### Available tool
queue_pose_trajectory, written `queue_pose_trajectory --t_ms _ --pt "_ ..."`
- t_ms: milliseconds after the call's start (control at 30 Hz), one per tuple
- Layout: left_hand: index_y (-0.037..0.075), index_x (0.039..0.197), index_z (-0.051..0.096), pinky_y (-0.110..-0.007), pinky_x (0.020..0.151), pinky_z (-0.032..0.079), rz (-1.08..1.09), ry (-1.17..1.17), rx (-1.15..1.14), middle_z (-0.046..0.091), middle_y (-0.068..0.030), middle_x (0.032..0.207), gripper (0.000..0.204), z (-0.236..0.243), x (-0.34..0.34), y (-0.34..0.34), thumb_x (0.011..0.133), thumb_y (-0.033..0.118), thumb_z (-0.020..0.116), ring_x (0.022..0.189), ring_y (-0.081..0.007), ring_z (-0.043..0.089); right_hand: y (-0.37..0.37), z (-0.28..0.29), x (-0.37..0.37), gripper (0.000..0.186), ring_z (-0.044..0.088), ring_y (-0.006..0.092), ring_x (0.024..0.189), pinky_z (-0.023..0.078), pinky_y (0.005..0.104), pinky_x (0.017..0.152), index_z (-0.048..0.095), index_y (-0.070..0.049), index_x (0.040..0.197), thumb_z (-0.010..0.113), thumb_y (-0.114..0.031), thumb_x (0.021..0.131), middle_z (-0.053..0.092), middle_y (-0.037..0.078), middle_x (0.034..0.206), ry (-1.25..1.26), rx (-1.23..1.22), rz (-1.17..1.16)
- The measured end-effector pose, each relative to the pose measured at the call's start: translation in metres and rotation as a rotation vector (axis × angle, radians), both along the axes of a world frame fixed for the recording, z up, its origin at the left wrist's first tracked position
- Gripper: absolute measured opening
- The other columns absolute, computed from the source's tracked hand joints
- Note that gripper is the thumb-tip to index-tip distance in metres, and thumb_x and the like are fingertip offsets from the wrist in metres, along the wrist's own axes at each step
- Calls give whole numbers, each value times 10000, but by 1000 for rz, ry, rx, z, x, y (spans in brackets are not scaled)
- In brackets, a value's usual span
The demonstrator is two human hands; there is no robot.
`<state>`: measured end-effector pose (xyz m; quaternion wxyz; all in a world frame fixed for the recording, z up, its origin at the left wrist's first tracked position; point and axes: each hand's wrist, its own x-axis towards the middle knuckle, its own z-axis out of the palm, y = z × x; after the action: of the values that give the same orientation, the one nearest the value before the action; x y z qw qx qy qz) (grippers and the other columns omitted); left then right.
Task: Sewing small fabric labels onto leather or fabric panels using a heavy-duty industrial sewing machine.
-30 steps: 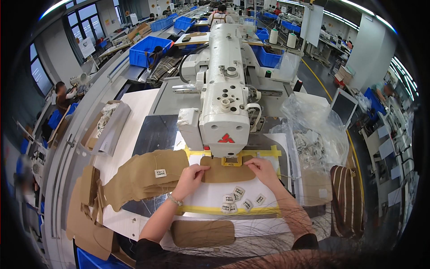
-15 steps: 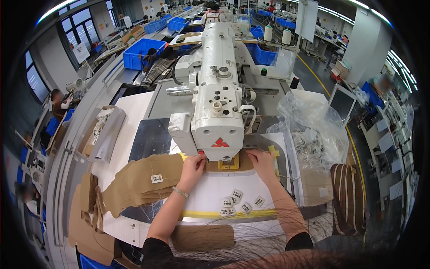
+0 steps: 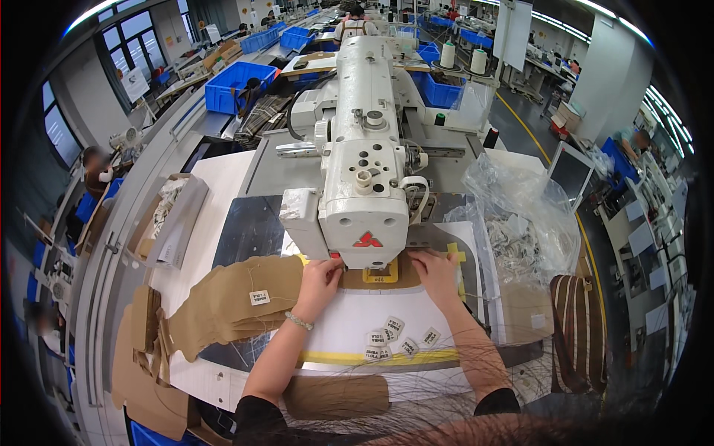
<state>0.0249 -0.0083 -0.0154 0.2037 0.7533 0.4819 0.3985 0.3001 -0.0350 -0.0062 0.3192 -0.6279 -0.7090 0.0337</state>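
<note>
A brown fabric piece [image 3: 349, 279] lies under the head of a large white sewing machine [image 3: 368, 212], with a yellow frame [image 3: 381, 275] resting on its middle. My left hand [image 3: 320, 281] has its fingers closed at the piece's left end, close to a small red part of the machine. At the right end, my right hand [image 3: 435, 271] pinches the edge with bent fingers; its fingertips are partly hidden. Several small white labels [image 3: 393, 325] are scattered on the white sheet nearer me. Left of my left hand, a stack of brown fabric pieces [image 3: 230, 301] carries another white label [image 3: 259, 297].
A box of light pieces [image 3: 172, 219] stands at the left. On the right are a clear plastic bag [image 3: 517, 215], a screen [image 3: 569, 172] and striped brown fabric [image 3: 576, 327]. Another brown piece [image 3: 335, 395] lies along the near edge. Blue bins [image 3: 230, 88] and other people are farther back.
</note>
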Motion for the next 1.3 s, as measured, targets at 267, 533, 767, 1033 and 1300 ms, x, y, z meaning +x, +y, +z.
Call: queue_pose_trajectory --t_ms 267,533,767,1033,1300 --pt "-6 901 624 -329 621 471 -15 49 -39 576 -131 831 142 5 -2 -3 782 33 692 690 -237 565 -3 5 1 180 602 188 857 293 393 804 724 -166 988 678 -195 817 663 -4 918 1 -33 2" --pt "147 1324 541 -491 1004 288 -96 472 51 464 -127 1374 543 25 -22 -37 847 381 654 1247 -260 445 -39 12 19 254 529 164 961 290 413 805 702 -158 1014 696 -292 798 614 -30 1074 -319 115 97" --pt "160 1369 493 -562 1022 251 -133 645 106 405 -82 1477 581 16 -25 -50 885 470 576 1345 -241 396 -63 -5 21 379 531 150 994 287 427 808 663 -153 1124 670 -360 807 611 -43 1240 -447 124 178" --pt "155 1361 500 -573 1014 244 -147 669 162 454 -74 1443 565 11 -27 -51 897 474 553 1330 -235 416 -68 -1 18 388 532 132 984 312 403 798 653 -146 1137 674 -354 811 620 -47 1230 -461 155 169" --pt "152 1350 507 -574 1004 254 -127 666 170 468 -62 1431 553 11 -25 -50 898 468 553 1310 -235 433 -68 -2 19 382 523 126 981 303 398 798 655 -152 1141 668 -352 815 619 -53 1237 -461 137 163"
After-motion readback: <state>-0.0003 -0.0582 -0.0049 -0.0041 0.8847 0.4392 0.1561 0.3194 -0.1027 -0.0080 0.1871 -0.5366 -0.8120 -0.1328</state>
